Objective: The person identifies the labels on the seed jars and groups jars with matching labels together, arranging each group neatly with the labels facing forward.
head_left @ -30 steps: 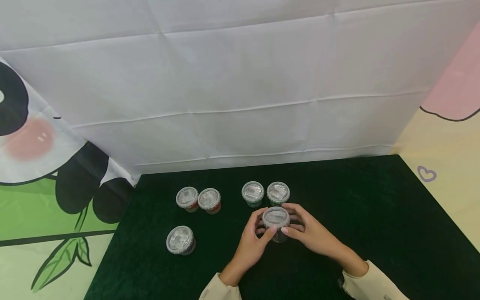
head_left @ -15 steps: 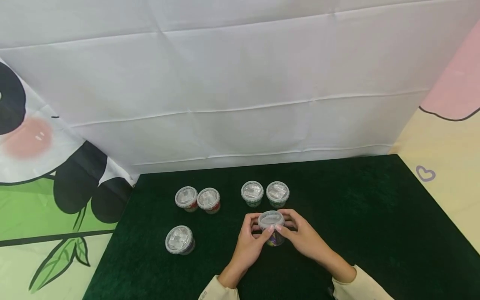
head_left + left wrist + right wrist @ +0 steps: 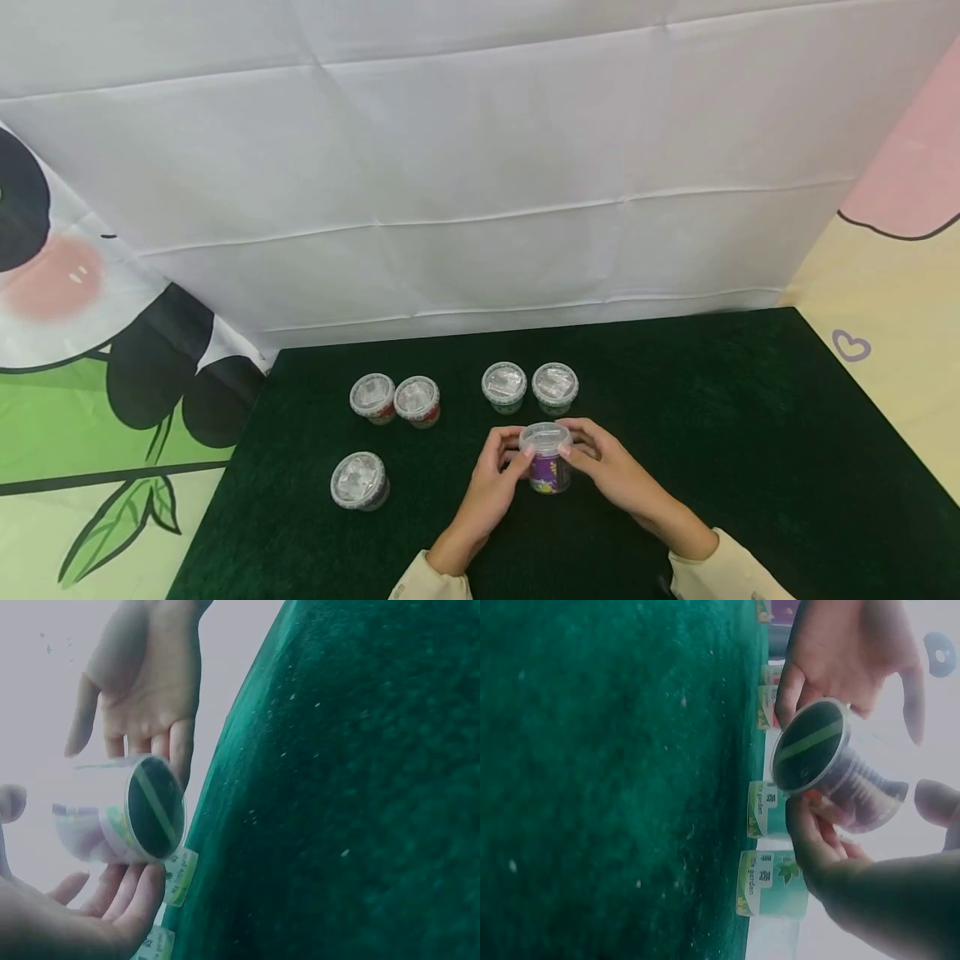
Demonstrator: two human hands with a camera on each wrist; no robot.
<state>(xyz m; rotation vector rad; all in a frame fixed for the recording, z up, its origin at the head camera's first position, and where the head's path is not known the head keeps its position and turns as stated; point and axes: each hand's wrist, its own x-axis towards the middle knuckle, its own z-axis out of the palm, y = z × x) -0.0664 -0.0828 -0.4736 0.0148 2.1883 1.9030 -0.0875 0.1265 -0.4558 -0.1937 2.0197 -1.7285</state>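
Both hands hold a lidded clear plastic tub (image 3: 550,472) with a purple, yellow-patterned label, just right of centre in the head view. My left hand (image 3: 489,483) grips its left side, thumb at the front under the lid rim. From the other side my right hand (image 3: 611,467) grips it the same way, fingers round the back. Its dark base with a pale green strip shows in both wrist views, where the tub (image 3: 101,817) appears raised off the green cloth. In the right wrist view the tub (image 3: 859,787) sits between the fingers of both hands.
Two green-labelled tubs (image 3: 505,387) stand just behind the hands. Further left is a pair of red-labelled tubs (image 3: 417,401), and in front of those a single dark-sided tub (image 3: 360,481). Beyond the green-covered table (image 3: 720,400) rises a white cloth backdrop (image 3: 480,167).
The held tub has come slightly toward me and turned, so its purple label now faces front. Both hands have moved with it. The other tubs have stayed in place.
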